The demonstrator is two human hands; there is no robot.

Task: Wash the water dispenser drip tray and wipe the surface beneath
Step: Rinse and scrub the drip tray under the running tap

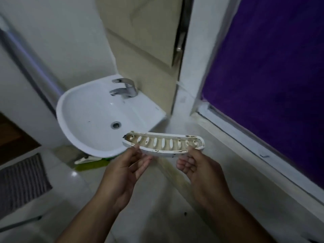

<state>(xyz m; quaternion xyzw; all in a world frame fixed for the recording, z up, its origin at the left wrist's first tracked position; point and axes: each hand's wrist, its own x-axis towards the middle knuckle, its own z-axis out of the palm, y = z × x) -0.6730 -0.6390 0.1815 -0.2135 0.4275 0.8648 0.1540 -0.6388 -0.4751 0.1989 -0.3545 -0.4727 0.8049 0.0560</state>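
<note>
Sink point(82, 109) behind | drip tray point(163, 143) spans both grips | left grip point(126, 171), right grip point(198, 170) pinch its ends

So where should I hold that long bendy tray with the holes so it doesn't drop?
Hold the drip tray near its two ends, coming from underneath on the side nearest you, as the left hand and right hand do now: thumbs at the near rim, fingers below. It is long, curved and thin, so a single grip in the middle would probably let it tip.

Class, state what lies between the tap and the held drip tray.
In the head view, the white basin and its drain hole lie between the tap and the drip tray.
</note>
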